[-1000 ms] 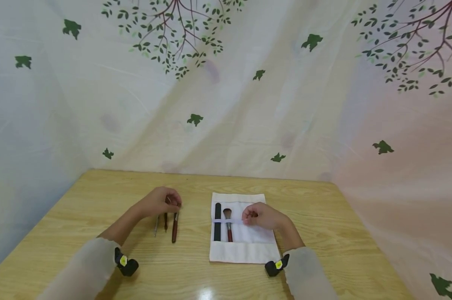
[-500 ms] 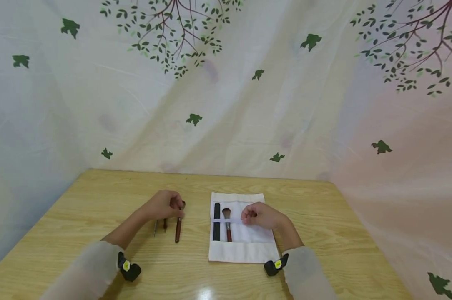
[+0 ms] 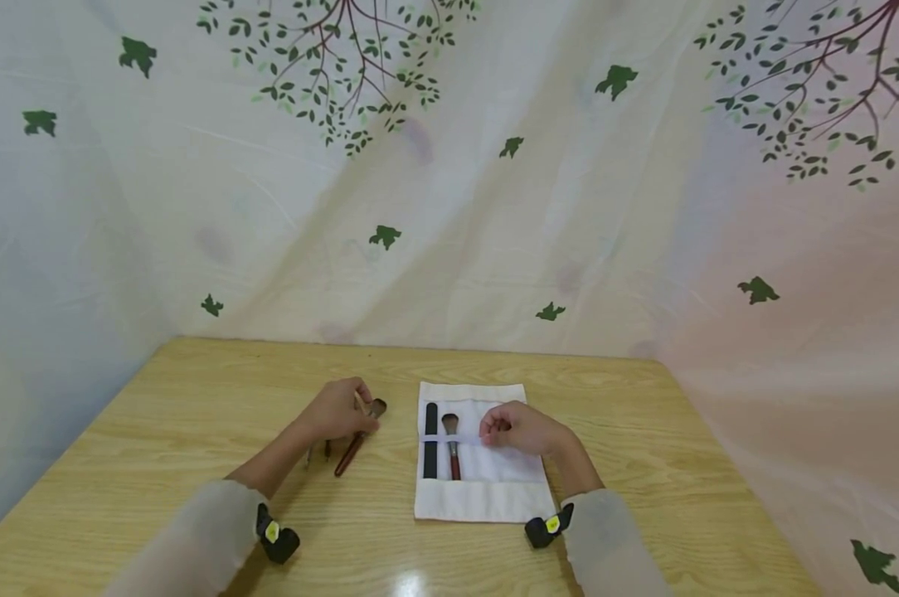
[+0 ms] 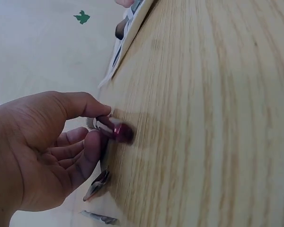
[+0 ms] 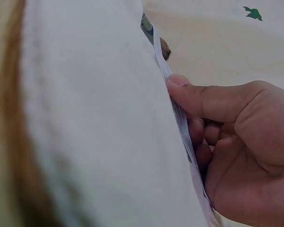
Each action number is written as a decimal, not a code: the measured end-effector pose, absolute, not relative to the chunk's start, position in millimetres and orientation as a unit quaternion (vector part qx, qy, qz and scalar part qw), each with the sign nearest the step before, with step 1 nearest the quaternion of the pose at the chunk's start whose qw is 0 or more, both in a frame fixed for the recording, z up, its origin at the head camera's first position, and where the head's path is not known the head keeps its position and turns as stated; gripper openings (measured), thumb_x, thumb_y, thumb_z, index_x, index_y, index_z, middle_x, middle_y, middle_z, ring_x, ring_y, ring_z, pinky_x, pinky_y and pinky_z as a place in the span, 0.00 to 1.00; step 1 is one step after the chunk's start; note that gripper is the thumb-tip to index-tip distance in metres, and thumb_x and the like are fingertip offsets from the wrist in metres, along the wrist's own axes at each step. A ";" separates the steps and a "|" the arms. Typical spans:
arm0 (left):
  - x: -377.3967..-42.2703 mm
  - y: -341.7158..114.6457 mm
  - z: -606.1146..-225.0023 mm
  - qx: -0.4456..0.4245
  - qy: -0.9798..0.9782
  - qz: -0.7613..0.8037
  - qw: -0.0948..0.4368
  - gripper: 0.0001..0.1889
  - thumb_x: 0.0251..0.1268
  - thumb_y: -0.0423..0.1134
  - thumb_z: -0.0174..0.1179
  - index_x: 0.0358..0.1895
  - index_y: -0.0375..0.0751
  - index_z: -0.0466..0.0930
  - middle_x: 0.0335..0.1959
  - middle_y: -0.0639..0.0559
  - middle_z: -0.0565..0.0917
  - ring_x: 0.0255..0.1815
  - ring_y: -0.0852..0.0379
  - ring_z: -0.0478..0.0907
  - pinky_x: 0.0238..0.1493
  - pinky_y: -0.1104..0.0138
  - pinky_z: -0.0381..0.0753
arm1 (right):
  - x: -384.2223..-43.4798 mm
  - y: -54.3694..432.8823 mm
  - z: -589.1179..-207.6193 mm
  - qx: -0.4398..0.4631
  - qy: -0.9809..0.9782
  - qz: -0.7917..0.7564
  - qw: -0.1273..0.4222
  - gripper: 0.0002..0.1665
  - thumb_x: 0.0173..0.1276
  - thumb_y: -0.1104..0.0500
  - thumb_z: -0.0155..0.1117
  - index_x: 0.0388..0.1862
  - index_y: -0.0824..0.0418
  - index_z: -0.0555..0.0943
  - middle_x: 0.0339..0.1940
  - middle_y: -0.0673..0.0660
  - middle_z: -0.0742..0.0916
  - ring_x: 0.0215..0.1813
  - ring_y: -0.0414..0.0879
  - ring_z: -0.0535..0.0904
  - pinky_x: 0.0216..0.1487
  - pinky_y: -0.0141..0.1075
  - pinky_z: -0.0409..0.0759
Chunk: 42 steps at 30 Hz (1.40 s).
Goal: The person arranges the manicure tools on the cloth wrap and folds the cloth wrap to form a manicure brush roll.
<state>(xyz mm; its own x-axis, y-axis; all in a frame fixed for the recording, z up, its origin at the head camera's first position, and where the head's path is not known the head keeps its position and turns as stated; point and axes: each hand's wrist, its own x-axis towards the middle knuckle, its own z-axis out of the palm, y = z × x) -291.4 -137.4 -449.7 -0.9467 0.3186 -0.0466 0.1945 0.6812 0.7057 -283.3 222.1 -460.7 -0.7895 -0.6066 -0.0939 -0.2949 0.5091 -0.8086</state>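
Held brush: dark red handle, brown bristles [image 3: 357, 442]; to the left of the cloth roll and apart from it, slanted with its bristles away from the person and toward the roll.
Left hand [image 3: 337, 412]: thumb and fingers pinch the brush near its upper part; whether the handle end touches the tabletop is hard to tell.
Right hand [image 3: 520, 429]: fingers curled, thumb and fingertips gripping the elastic band [image 5: 180, 118].
Handling the brush: a light pinch above the handle's middle should leave the lower end free to steer; turning it parallel to the stowed brush would suit the roll's layout.
Handling the band: probably best held up gently; a hard pull could drag the cloth or loosen what is under it.
White cloth roll [image 3: 487, 502]: spread flat, a black flat tool [image 3: 430, 456] and a stowed brush [image 3: 454, 454] side by side under the band.
Slim tools: two, partly hidden, just beside the left hand [image 4: 98, 184].
Tabletop [image 3: 629, 489]: wood-grained, under everything.
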 end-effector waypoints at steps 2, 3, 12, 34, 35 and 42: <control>-290.0 -135.9 -448.7 0.133 0.914 0.372 0.088 0.17 0.59 0.35 0.74 0.47 0.34 0.78 0.24 0.51 0.83 0.21 0.56 0.80 0.25 0.64 0.79 | -283.5 221.9 -460.8 -0.265 0.849 -0.417 0.188 0.06 0.72 0.70 0.64 0.36 0.60 0.83 0.30 0.51 0.80 0.35 0.44 0.72 0.37 0.32 0.72; -289.2 -135.6 -448.1 0.131 0.914 0.374 0.090 0.17 0.59 0.35 0.73 0.47 0.34 0.78 0.25 0.51 0.83 0.21 0.56 0.80 0.25 0.65 0.79 | -283.6 221.9 -461.0 -0.265 0.848 -0.418 0.189 0.06 0.72 0.70 0.64 0.36 0.61 0.83 0.30 0.51 0.80 0.35 0.44 0.72 0.37 0.32 0.72; -292.2 -131.2 -447.4 0.151 0.897 0.406 0.090 0.15 0.64 0.40 0.70 0.49 0.35 0.85 0.32 0.51 0.85 0.24 0.56 0.80 0.27 0.64 0.79 | -284.5 222.3 -461.8 -0.269 0.847 -0.419 0.190 0.02 0.73 0.68 0.65 0.38 0.66 0.83 0.31 0.51 0.80 0.36 0.44 0.72 0.38 0.32 0.73; -322.2 -76.4 -435.3 0.139 0.789 0.597 0.047 0.10 0.70 0.38 0.65 0.45 0.34 0.84 0.36 0.46 0.85 0.33 0.55 0.81 0.41 0.61 0.86 | -283.9 221.6 -458.8 -0.269 0.846 -0.420 0.189 0.03 0.73 0.70 0.63 0.39 0.65 0.82 0.32 0.53 0.81 0.36 0.45 0.73 0.38 0.33 0.73; -323.6 -72.4 -434.7 0.136 0.781 0.608 0.045 0.09 0.70 0.38 0.65 0.44 0.35 0.84 0.36 0.46 0.85 0.33 0.55 0.81 0.41 0.62 0.86 | -284.1 222.0 -459.1 -0.268 0.847 -0.418 0.188 0.03 0.73 0.69 0.64 0.38 0.64 0.82 0.32 0.52 0.81 0.36 0.45 0.73 0.38 0.33 0.73; -331.3 -42.7 -438.0 0.134 0.754 0.642 0.034 0.11 0.70 0.37 0.65 0.47 0.32 0.84 0.37 0.46 0.85 0.32 0.57 0.81 0.38 0.65 0.84 | -286.5 224.0 -460.5 -0.266 0.852 -0.409 0.188 0.04 0.73 0.68 0.65 0.37 0.60 0.83 0.32 0.50 0.81 0.37 0.44 0.73 0.40 0.35 0.74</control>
